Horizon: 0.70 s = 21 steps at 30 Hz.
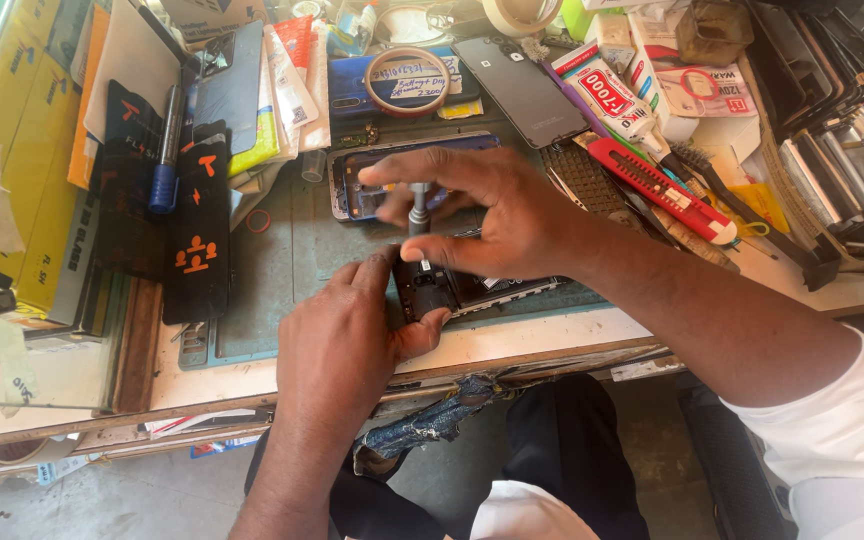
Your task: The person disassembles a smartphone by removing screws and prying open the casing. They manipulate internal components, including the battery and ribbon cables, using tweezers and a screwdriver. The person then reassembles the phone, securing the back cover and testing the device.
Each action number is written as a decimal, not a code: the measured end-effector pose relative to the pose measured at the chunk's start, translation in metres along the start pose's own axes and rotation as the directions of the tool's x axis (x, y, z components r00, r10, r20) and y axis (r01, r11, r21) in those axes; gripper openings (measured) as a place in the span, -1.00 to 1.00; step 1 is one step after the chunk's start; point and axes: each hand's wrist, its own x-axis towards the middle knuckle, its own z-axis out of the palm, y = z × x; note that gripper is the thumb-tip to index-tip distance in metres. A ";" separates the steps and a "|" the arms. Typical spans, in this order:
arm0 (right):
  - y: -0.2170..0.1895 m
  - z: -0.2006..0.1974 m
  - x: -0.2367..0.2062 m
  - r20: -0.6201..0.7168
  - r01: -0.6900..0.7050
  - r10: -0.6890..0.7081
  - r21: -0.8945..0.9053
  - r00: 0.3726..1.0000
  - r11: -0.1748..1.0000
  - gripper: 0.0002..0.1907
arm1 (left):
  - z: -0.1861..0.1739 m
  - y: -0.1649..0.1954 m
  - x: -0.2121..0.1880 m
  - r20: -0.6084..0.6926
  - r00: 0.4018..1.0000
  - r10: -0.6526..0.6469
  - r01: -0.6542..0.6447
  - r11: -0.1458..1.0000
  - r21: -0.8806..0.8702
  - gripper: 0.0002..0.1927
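Meanwhile, at a crowded repair bench [512, 340], we worked with both bare hands over an opened phone [472, 288] lying flat on the grey-green work mat [282, 260] near the bench's front edge. Our left hand [347, 335] came up from below, wrist straight, with the thumb pressed against the phone's near left corner and the fingers curled over its end, pinning it in a firm clasp. Our right hand [497, 215] reached in from the right, forearm slanting down across the bench edge, palm turned downward and fingers spread; thumb and fingertips pinched narrowly around a small precision screwdriver [418, 205]. The screwdriver stood nearly upright, its grey handle topmost and its long axis running down toward the phone's left end; the tip itself was hidden by our fingers. The phone's long axis ran left to right, rising a little toward the right, with most of its body covered by the right hand. Just behind it lay a second phone frame [352, 185], blue-edged. Farther back sat a roll of tape [408, 80], a dark back cover [522, 90], a tube of glue [617, 100] and a red utility knife [662, 190], all well apart from our hands
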 end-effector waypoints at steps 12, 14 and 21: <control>0.000 -0.002 -0.001 0.034 -0.007 0.004 0.084 0.999 0.996 -0.34 | 0.003 0.000 0.000 0.037 0.998 0.043 -0.044 0.998 0.051 -0.36; 0.001 -0.002 -0.002 0.054 0.042 -0.050 0.146 0.997 0.988 -0.34 | 0.003 0.000 0.000 0.019 0.998 0.061 -0.061 0.997 0.050 -0.37; 0.000 -0.002 -0.002 0.002 0.025 -0.026 0.162 1.000 0.987 -0.39 | 0.006 0.000 0.000 0.035 0.999 0.041 -0.043 0.998 0.056 -0.35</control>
